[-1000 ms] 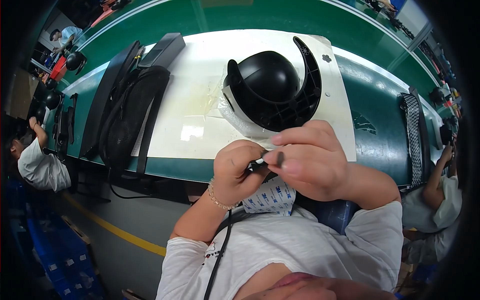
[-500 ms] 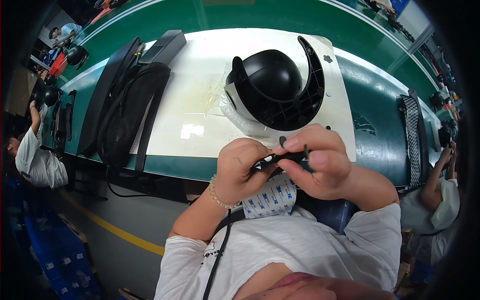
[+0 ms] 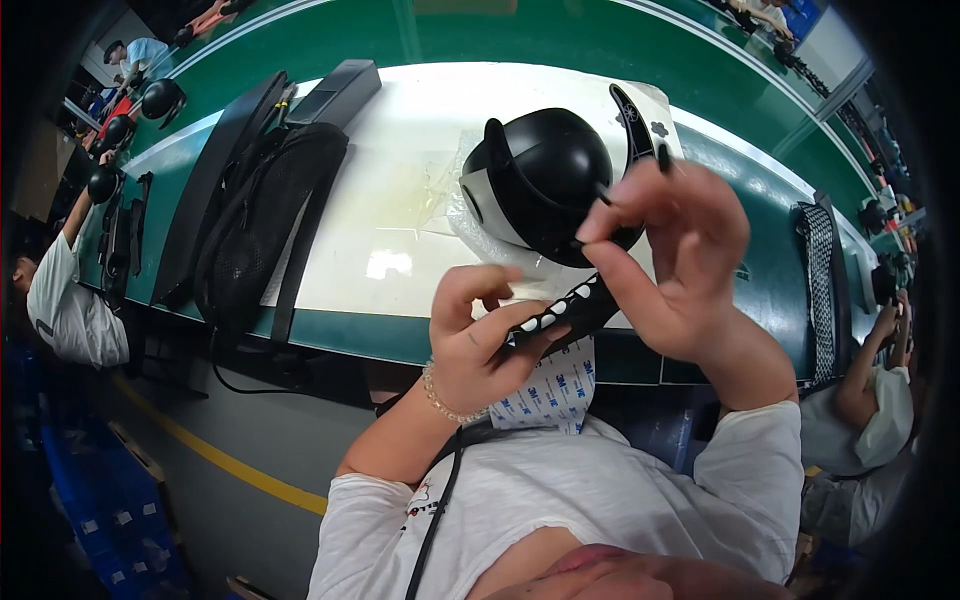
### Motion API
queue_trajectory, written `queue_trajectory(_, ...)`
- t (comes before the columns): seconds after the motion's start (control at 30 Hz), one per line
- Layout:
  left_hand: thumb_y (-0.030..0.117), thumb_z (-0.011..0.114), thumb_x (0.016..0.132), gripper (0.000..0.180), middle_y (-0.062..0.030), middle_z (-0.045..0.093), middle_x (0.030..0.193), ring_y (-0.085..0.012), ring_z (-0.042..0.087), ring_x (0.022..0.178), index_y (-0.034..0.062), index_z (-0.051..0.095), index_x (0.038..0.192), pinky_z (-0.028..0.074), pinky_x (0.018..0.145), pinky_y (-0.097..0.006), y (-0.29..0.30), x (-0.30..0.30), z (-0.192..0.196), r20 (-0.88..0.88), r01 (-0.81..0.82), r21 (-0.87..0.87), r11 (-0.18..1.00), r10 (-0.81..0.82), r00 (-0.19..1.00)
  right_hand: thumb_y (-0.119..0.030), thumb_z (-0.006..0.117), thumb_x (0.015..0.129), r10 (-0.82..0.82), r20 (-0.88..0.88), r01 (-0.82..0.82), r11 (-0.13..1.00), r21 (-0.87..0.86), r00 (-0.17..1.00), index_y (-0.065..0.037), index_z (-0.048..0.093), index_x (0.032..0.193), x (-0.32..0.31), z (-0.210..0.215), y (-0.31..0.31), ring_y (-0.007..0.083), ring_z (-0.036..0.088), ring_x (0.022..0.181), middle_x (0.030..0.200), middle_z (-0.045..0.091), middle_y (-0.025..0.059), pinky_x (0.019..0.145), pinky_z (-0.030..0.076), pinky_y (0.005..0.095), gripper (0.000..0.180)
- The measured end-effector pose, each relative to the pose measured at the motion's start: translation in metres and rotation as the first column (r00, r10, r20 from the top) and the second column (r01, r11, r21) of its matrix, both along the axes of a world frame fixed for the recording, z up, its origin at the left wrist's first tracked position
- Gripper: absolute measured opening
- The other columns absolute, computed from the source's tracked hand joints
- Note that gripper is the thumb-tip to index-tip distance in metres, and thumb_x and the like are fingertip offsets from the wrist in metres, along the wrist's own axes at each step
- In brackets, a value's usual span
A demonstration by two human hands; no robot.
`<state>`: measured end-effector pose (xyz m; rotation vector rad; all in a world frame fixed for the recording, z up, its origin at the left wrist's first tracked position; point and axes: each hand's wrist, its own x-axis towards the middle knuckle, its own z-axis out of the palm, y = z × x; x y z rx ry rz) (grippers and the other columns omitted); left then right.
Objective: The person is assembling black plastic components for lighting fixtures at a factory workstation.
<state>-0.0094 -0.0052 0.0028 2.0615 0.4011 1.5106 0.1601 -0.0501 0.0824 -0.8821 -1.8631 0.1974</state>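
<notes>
My left hand point(image 3: 480, 345) grips a dark strip point(image 3: 590, 312) with a row of white oval spots point(image 3: 555, 312) along its edge, above the near table edge. To the right and higher, my right hand point(image 3: 690, 260) is closed in a pinch. Dark bits show at its fingertips, too small and blurred to name. Behind it a glossy black rounded shell point(image 3: 555, 150), helmet-like, rests on bubble wrap point(image 3: 480, 232). A curved black ribbed piece point(image 3: 632, 120) lies at the shell's right, partly hidden by my right hand. Below my hands hangs a white sheet point(image 3: 548, 395) with blue print.
A white board point(image 3: 400, 120) covers part of the green table point(image 3: 740, 190). On the left lie a black mesh bag point(image 3: 265, 220) and a long dark grey box point(image 3: 335, 95). A checkered strip point(image 3: 820, 280) lies at the right. Co-workers sit on both sides.
My right hand has moved up and away from the left, its fingers pinched. The row of white spots on the strip in my left hand now shows.
</notes>
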Motion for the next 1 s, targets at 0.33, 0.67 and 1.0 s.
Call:
queue_trajectory(0.33,0.007,0.076,0.056,0.027,-0.025,0.034,0.134,-0.0234,0.059,0.085,0.0062,0.061,0.08,0.044,0.065,-0.028,0.007,0.007,-0.004,-0.034,0.074,-0.067,0.995,-0.077,0.996,0.017,0.053,0.073,-0.052,0.091,0.056,0.997,-0.045,0.995,-0.009,0.019,0.13,-0.006,-0.011,0.009,0.0184,0.058,0.081,0.106,0.047,0.0164,0.072,0.049,0.0297,0.071)
queue_trajectory(0.67,0.005,0.074,0.058,0.027,-0.0269,0.036,0.132,-0.0229,0.061,0.078,0.0038,0.059,0.079,0.044,0.063,-0.029,0.012,0.007,-0.003,-0.039,0.091,-0.03,0.995,-0.093,0.995,-0.005,0.066,0.063,-0.168,0.302,0.069,0.947,0.313,0.938,-0.011,0.05,0.112,-0.003,-0.019,0.007,0.0201,0.059,0.079,0.095,0.059,0.0086,0.06,0.04,0.025,0.051)
queue_trajectory(1.0,0.005,0.073,0.059,0.023,-0.0271,0.036,0.132,-0.0214,0.061,0.077,0.0033,0.06,0.078,0.043,0.063,-0.028,0.011,0.011,-0.007,-0.036,0.06,-0.046,0.997,-0.062,0.997,0.005,0.061,0.07,-0.134,0.178,0.127,0.991,0.051,0.975,0.0,0.041,0.117,0.0,0.004,0.002,0.0247,0.059,0.09,0.098,0.058,0.0102,0.081,0.043,0.0344,0.051)
